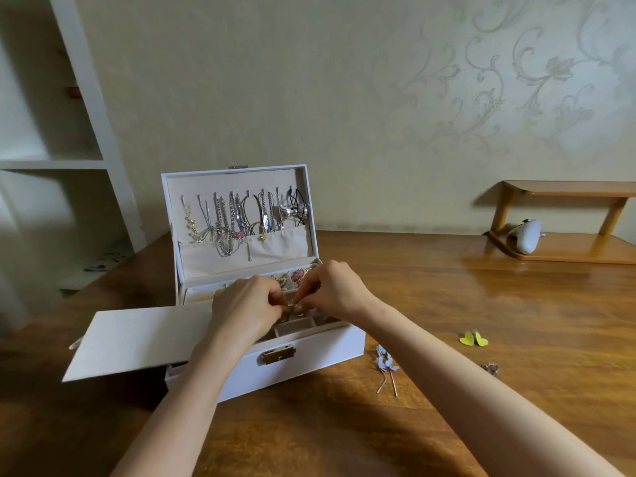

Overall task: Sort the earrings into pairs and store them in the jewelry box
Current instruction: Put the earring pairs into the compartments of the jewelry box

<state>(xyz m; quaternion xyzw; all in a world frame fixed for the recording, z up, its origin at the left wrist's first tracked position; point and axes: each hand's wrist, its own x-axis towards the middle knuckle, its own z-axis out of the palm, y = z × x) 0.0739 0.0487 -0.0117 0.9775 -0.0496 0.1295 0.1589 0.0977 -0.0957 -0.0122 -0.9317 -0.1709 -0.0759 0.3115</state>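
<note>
Both forearms (pixel 192 390) reach over the wooden table (pixel 447 290) to the open jewelry box (pixel 303 359), where left hand (pixel 246 304) and right hand (pixel 335 294) each pinch small gold earrings (pixel 292 309) (fingertips nearly meeting) above its front compartments.

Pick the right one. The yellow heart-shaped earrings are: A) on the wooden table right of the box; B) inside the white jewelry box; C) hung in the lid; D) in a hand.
A: the yellow heart-shaped earrings lie on the brown wooden table, right of the white jewelry box.
</note>
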